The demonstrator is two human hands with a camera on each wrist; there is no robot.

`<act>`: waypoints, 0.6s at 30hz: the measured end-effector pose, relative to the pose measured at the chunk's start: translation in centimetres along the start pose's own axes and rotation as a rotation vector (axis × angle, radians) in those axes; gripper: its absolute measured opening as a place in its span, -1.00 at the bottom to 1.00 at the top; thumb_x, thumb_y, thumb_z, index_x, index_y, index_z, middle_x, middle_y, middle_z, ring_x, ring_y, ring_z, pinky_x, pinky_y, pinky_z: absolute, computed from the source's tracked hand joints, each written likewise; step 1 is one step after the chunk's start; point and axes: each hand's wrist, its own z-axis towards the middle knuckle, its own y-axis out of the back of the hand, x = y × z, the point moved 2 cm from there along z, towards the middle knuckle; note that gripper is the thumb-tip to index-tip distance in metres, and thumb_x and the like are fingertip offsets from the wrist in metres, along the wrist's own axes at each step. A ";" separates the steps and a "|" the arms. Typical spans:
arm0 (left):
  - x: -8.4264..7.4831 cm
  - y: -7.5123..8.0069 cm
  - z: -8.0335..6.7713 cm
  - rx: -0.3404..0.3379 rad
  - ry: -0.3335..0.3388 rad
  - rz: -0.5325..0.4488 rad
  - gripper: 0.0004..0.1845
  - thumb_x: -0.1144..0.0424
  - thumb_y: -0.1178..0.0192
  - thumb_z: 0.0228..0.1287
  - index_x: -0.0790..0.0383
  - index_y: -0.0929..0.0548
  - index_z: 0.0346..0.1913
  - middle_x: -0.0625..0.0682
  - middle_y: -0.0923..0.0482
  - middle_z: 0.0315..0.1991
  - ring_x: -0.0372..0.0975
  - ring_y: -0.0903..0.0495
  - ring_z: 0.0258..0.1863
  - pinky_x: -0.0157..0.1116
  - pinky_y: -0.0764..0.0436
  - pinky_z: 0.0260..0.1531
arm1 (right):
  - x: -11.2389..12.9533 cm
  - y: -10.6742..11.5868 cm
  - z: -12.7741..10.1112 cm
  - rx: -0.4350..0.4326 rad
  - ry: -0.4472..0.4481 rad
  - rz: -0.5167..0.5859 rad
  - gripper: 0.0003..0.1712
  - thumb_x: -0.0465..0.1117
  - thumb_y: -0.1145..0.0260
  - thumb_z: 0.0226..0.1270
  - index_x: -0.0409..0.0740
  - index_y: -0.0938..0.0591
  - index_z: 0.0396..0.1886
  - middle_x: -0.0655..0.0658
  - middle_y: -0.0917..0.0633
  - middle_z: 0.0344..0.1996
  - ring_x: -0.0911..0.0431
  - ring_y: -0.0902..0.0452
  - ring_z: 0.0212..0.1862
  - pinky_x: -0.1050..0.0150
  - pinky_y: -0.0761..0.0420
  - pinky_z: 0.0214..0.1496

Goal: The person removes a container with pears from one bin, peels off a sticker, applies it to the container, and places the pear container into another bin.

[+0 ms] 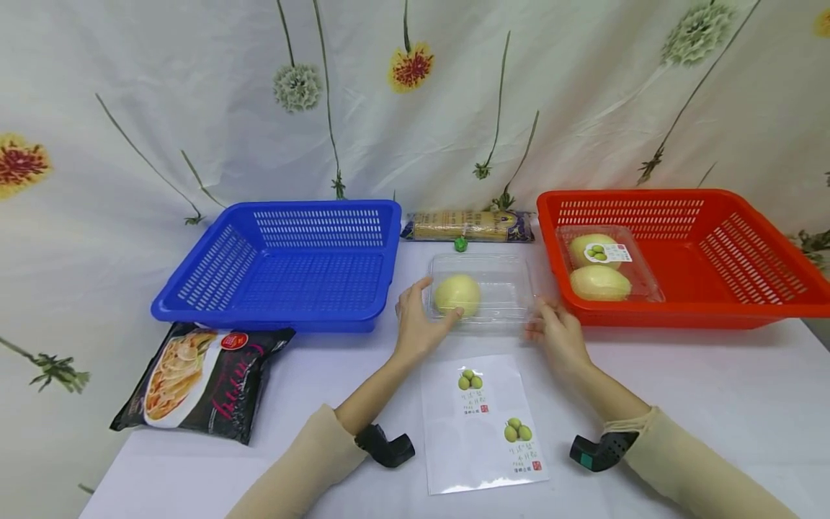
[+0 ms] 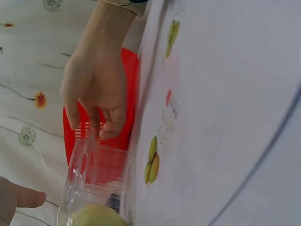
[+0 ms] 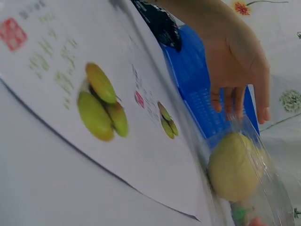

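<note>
Between the blue basket (image 1: 285, 259) and the red basket (image 1: 681, 252), a clear plastic tray (image 1: 483, 288) sits on the tabletop (image 1: 681, 404) with one yellow-green fruit (image 1: 457, 294) in its left end. Left hand (image 1: 418, 324): fingers relaxed, thumb touching the fruit and the tray's left wall. Right hand (image 1: 559, 333): fingers loosely extended against the tray's right edge; firm grip not confirmed. Judgement: steady both ends evenly and keep the tray level, since the fruit could roll. A printed label sheet (image 1: 483, 425) lies just in front of the tray. A noodle packet (image 1: 201, 378) lies in front of the blue basket. A filled fruit tray (image 1: 606, 267) rests inside the red basket. A flowered curtain (image 1: 415, 94) hangs behind.
</note>
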 end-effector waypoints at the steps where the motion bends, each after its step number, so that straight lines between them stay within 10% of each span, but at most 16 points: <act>1: -0.1 0.2 -0.6 -0.013 -0.068 0.044 -0.33 0.24 -0.37 -0.02 0.38 -0.38 0.18 0.34 -0.27 0.15 0.12 -0.22 0.16 0.08 -0.28 0.17 | -0.2 0.0 -0.4 -0.005 0.005 -0.007 -0.61 -0.22 0.08 0.48 -0.38 -0.24 0.17 -0.10 -0.41 -0.33 0.27 -0.47 -0.51 0.44 -0.58 -0.39; 8: -0.2 1.0 -3.1 0.136 -0.339 0.242 -0.68 0.29 -0.40 -0.02 0.33 -0.55 -0.22 0.19 -0.50 -0.20 0.02 -0.46 -0.17 -0.15 -0.46 -0.15 | -1.3 0.2 -2.5 0.106 0.048 -0.354 -0.65 -0.39 -0.09 0.31 -0.48 -0.33 0.04 -0.17 -0.50 -0.39 0.23 -0.48 -0.56 0.41 -0.57 -0.49; 14: 0.5 0.7 -3.3 0.517 -0.255 0.509 -0.51 0.12 -0.44 -0.05 0.23 -0.58 -0.04 0.16 -0.55 -0.10 0.00 -0.46 -0.06 -0.08 -0.46 -0.09 | -1.5 0.0 -2.7 0.297 0.231 -0.570 -0.80 -0.38 -0.26 0.19 -0.42 -0.51 -0.21 -0.16 -0.59 -0.42 0.13 -0.50 -0.45 0.38 -0.55 -0.44; 18: 0.8 0.2 -3.2 0.651 -0.215 0.625 -0.31 0.10 -0.52 -0.20 0.16 -0.52 0.10 0.14 -0.46 -0.02 -0.01 -0.37 0.02 -0.06 -0.40 -0.04 | -1.4 -0.6 -2.7 0.422 0.356 -0.650 -0.81 -0.37 -0.33 0.11 -0.36 -0.58 -0.26 -0.13 -0.63 -0.39 0.15 -0.47 -0.40 0.38 -0.51 -0.34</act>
